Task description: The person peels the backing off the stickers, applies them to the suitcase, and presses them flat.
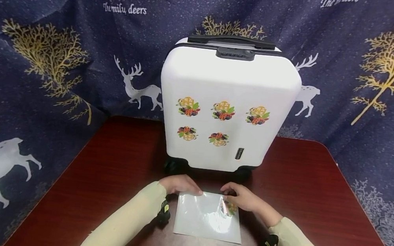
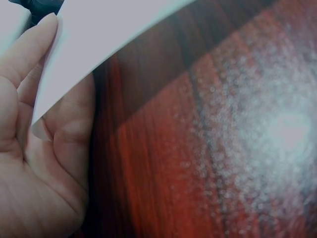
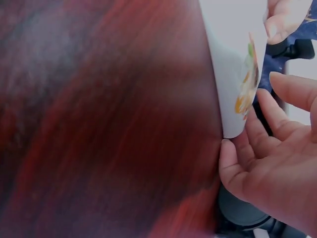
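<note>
A glossy white sticker sheet [image 1: 202, 218] is held up over the table in front of the suitcase, with one fruit-pattern sticker [image 1: 230, 208] near its upper right corner. My left hand [image 1: 181, 185] pinches the sheet's upper left edge; in the left wrist view the thumb [image 2: 37, 47] lies on one face and the fingers are behind. At the sticker's corner is my right hand [image 1: 243, 197]. The right wrist view shows its fingers [image 3: 262, 139] bent loosely behind the sheet's edge, while the thumb [image 3: 292, 91] stands apart from it.
A white suitcase [image 1: 229, 82] stands upright behind the hands, bearing several matching fruit stickers [image 1: 223, 111] in two rows and a small dark label [image 1: 239, 153] at lower right. The dark red table [image 1: 107, 162] meets a navy curtain [image 1: 95, 30] with deer and trees.
</note>
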A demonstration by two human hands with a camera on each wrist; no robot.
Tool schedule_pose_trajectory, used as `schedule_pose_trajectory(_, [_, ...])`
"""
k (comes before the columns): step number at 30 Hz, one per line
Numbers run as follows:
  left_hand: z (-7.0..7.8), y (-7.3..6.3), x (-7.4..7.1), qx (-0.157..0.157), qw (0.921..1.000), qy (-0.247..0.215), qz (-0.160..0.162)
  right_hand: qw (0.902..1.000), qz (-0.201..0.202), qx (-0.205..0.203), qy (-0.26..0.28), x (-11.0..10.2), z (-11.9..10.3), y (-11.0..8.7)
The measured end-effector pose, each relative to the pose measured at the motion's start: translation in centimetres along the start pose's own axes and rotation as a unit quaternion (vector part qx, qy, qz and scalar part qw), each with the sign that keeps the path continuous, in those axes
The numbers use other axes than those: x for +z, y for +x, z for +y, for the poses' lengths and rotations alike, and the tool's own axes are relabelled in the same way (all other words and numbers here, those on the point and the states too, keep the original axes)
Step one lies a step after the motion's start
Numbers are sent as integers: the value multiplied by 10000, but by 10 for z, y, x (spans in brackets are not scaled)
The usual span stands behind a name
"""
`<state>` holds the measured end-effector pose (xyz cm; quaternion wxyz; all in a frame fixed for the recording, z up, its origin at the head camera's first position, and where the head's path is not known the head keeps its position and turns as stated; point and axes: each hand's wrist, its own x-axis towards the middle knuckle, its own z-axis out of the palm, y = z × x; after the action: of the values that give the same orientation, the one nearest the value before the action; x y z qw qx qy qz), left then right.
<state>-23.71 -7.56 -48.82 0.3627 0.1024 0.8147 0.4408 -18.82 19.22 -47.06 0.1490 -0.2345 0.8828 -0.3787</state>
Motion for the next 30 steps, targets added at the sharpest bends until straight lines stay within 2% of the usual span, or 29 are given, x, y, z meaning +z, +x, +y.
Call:
schedule_pose_trajectory(8, [-2, 1, -1, 9, 10000, 67, -5, 9993, -265, -141, 216, -1, 9, 7])
schedule_pose_trajectory(17, [8, 0, -3, -138, 9992, 52, -359, 9933, -818, -32, 821, -14, 19, 13])
schedule_pose_trajectory(22, [18, -1, -1, 186, 9967, 725, -318, 9912, -961, 99, 906, -15, 18, 16])
schedule_pose_trajectory(27, [32, -1, 8, 481, 9863, 1575, -84, 9893, -953, 244, 1080, -14, 18, 15])
schedule_pose_trajectory(30, [41, 1, 15, 582, 9835, 1709, -126, 9884, -899, 313, 1180, -13, 18, 14])
